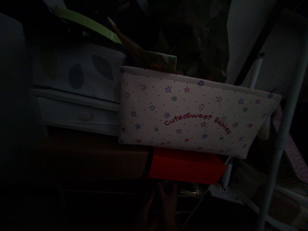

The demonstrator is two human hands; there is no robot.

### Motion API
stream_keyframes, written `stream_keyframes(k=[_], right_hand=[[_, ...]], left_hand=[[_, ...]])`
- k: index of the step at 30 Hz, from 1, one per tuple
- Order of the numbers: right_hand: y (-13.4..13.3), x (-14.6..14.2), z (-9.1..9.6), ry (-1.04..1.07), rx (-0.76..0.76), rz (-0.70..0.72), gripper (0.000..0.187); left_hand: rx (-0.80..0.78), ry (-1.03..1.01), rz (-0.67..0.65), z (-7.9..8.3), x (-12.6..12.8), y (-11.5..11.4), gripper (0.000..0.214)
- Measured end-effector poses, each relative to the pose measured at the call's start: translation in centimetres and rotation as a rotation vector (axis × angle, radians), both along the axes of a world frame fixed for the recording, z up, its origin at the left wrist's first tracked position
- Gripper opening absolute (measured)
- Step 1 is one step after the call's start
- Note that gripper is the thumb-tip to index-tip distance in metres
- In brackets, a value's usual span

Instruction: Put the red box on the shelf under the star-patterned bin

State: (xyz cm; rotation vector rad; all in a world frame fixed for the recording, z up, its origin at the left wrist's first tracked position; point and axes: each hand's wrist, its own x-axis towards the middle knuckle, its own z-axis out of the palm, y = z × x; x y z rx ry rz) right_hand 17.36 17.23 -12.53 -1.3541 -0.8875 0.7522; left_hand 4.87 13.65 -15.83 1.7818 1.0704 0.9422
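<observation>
Darkness is hiding most of the scene. One hand (166,205) is showing at the bottom, fingers pointing up, and which hand it is, how far open it is, or whether it is holding anything cannot be told. Just above its fingertips a red box (186,166) is lying, and over that a white fabric bin (192,112) printed with stars is sitting. Up and to the left, a white drawer (79,114) is showing faintly.

White drawer unit (77,112), green lid (89,24) on top, pale metal pole (286,128) at right.
</observation>
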Motion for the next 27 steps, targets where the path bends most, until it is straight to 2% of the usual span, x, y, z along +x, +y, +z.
stream_keyframes(k=[5, 8, 13, 17, 21, 27], right_hand=[[0.3, -0.5, 0.2, -0.109, 0.016, 0.05, 0.06], [0.5, -0.7, 0.2, -0.17, 0.022, 0.069, 0.068], [0.5, -0.9, 0.3, -0.184, 0.006, 0.09, 0.069], [0.3, -0.9, 0.6, -0.159, 0.011, 0.09, 0.068], [0.3, -0.9, 0.4, -0.111, 0.042, 0.072, 0.064], [-0.5, -0.5, 1.1, -0.075, 0.04, 0.102, 0.053]], left_hand=[[-0.073, -0.054, -0.015, 0.2, -0.5, -0.3, 0.074], [-0.102, -0.092, -0.016, 1.0, -0.7, -0.6, 0.071], [-0.071, -0.158, -0.01, 2.2, -0.8, -1.0, 0.073], [-0.057, -0.221, -0.002, 1.5, -0.6, -0.8, 0.07], [-0.068, -0.189, -0.025, 0.2, -0.4, -0.4, 0.072], [0.129, -0.03, 0.042, -1.0, -0.1, 0.1, 0.07]])
